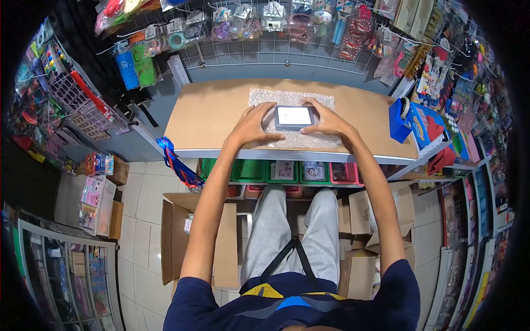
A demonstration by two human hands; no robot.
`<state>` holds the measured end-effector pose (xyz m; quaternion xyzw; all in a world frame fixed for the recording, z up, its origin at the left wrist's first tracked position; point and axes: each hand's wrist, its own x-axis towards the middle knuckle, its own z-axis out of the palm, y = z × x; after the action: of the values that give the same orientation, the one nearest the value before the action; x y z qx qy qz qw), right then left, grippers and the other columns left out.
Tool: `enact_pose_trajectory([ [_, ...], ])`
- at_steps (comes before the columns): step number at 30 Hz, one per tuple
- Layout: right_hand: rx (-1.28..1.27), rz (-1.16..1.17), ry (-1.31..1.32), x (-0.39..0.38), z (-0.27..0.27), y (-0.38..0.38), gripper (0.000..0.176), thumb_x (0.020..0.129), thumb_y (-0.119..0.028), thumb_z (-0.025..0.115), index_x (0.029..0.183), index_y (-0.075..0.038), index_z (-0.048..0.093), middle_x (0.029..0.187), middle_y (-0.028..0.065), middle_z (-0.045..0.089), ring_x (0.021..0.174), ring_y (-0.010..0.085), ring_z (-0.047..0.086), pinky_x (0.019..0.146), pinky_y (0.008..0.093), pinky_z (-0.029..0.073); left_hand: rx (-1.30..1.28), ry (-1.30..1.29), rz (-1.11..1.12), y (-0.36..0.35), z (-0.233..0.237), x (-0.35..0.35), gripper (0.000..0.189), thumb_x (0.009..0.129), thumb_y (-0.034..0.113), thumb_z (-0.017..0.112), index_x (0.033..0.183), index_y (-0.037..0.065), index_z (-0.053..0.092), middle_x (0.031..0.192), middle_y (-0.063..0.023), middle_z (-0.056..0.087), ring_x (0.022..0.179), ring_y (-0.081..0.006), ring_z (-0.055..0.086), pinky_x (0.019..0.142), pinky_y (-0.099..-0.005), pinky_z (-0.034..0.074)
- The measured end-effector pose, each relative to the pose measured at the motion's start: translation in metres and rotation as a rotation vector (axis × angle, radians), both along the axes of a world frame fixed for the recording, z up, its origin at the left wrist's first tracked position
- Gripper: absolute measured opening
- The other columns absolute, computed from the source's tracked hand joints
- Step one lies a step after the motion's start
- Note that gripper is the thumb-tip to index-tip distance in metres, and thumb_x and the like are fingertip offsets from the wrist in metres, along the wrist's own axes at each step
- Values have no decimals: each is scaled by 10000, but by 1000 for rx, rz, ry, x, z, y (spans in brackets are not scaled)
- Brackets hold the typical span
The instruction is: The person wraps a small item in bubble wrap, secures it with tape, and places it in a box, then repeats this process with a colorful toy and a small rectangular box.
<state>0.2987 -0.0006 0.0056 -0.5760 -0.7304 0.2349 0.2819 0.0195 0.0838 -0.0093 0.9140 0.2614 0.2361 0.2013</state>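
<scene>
A small rectangular box (293,116) with a bright white top and dark grey-blue edges lies flat near the middle of the table. Under it is a sheet of clear bubble wrap (262,97), spread on the brown tabletop. My left hand (255,123) curves round the box's left end, fingers at the far corner and thumb along the near side. On the other end, my right hand (327,119) grips the box between its fingers at the back and its thumb in front. The exact contact under the fingertips is partly hidden.
A blue tape dispenser (399,121) stands at the table's right end, beside a blue printed packet (424,126). Blue and red straps (179,165) hang off the left corner. Baskets (248,170) sit below the tabletop, with open cardboard boxes (225,243) beside my legs.
</scene>
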Motion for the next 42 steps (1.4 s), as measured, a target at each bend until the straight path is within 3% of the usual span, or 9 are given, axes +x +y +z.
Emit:
enact_pose_trajectory([
  [2, -1, 14, 35, 8, -3, 1, 967, 645, -326, 907, 1458, -106, 432, 1367, 194, 548, 1313, 324, 492, 1115, 414, 377, -5, 9, -19, 0, 2, 0, 1058, 638, 610, 830, 1464, 77, 438, 1485, -157, 480, 1409, -317, 411, 1213, -478, 221],
  [14, 112, -74, -77, -2, -10, -6, 979, 640, -507, 872, 1444, -131, 462, 1432, 186, 510, 1359, 377, 436, 1147, 470, 324, 57, -3, 12, 0, -3, 2, 824, 773, 528, 765, 1413, 85, 492, 1448, -155, 520, 1365, -348, 453, 1173, -467, 290],
  [17, 138, -75, -99, 3, -22, -3, 1026, 630, -588, 843, 1472, -172, 430, 1459, 159, 502, 1390, 385, 390, 1167, 492, 232, 56, -9, 16, 4, -6, 3, 778, 779, 518, 765, 1380, 91, 516, 1432, -158, 532, 1348, -365, 464, 1159, -459, 312],
  [23, 186, -99, -151, 1, -18, -9, 1011, 651, -544, 860, 1469, -142, 423, 1446, 170, 505, 1355, 377, 440, 1150, 483, 311, 73, -6, 2, 1, -2, 2, 725, 795, 495, 752, 1346, 76, 537, 1423, -165, 537, 1338, -361, 475, 1154, -453, 316],
  [26, 191, -102, -102, 1, -20, -10, 926, 737, -538, 814, 1463, -117, 424, 1422, 194, 518, 1345, 359, 466, 1137, 463, 335, -10, 32, -6, 11, 1, 6, 706, 825, 518, 711, 1341, 66, 541, 1422, -166, 536, 1345, -351, 471, 1155, -475, 306],
  [29, 169, -94, 132, 10, -32, 4, 920, 790, -634, 731, 1462, -91, 415, 1382, 202, 559, 1322, 377, 496, 1146, 494, 299, 108, -14, 71, 19, 15, 16, 666, 887, 544, 628, 1338, 60, 548, 1419, -163, 540, 1356, -342, 463, 1166, -499, 274],
  [38, 63, -191, 275, 24, -29, 29, 562, 958, -466, 626, 1337, -57, 560, 1369, 194, 570, 1285, 321, 544, 1074, 377, 419, 109, -2, 144, 62, -25, 58, 643, 1019, 500, 398, 1516, 94, 360, 1575, -161, 361, 1504, -314, 248, 1225, -546, 102],
  [41, 210, -325, 114, 25, -35, 47, 544, 971, -481, 598, 1369, -113, 544, 1423, 176, 530, 1322, 306, 514, 1121, 412, 379, 80, 11, 187, 63, -30, 62, 644, 1029, 486, 370, 1543, 103, 315, 1587, -153, 347, 1509, -316, 238, 1228, -551, 78],
  [42, 180, -353, -7, 19, -29, 47, 554, 982, -494, 569, 1396, -130, 515, 1454, 169, 501, 1366, 301, 466, 1127, 537, 307, 79, 30, 197, 62, -28, 62, 645, 1031, 482, 365, 1550, 105, 302, 1589, -150, 344, 1508, -317, 239, 1228, -553, 72],
])
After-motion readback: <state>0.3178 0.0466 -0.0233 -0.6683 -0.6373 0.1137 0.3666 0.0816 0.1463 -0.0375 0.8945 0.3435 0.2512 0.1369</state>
